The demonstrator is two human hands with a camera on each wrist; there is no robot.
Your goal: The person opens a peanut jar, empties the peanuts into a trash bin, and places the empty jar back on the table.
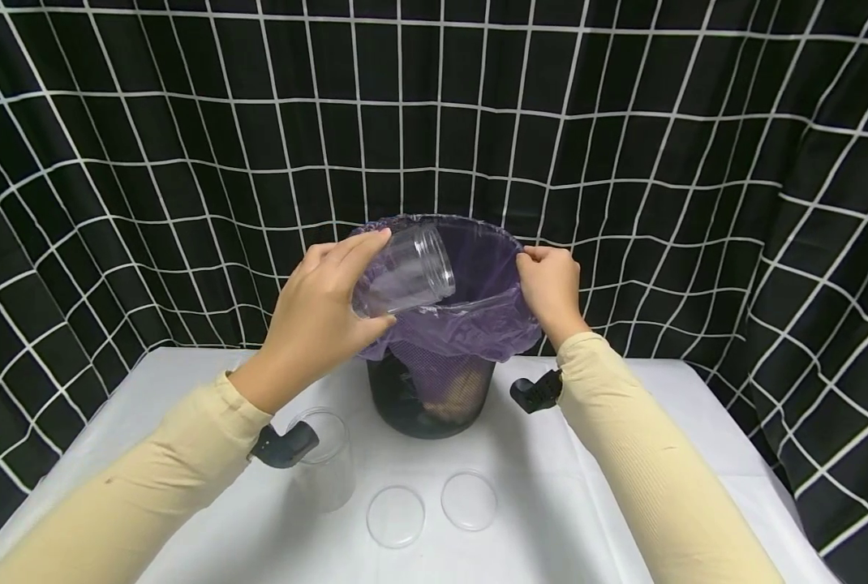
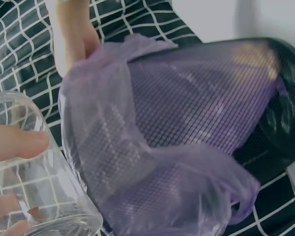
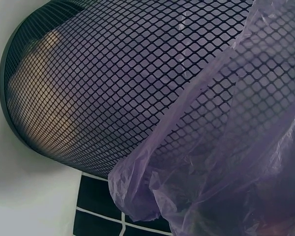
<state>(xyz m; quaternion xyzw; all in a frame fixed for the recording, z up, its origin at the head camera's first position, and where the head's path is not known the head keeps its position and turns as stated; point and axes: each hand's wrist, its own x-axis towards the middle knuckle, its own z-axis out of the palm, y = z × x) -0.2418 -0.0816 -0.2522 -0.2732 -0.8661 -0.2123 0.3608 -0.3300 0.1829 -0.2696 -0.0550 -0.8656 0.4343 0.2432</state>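
My left hand (image 1: 317,312) has its grip curled round a clear jar (image 1: 408,272), tipped on its side over the near left rim of the mesh bin (image 1: 434,397) at the far middle of the bench (image 1: 624,454). My right hand (image 1: 551,288) pinches the purple liner (image 1: 478,328) at the bin's right rim. Near me stand a second jar (image 1: 324,462) and two clear lids (image 1: 434,507).
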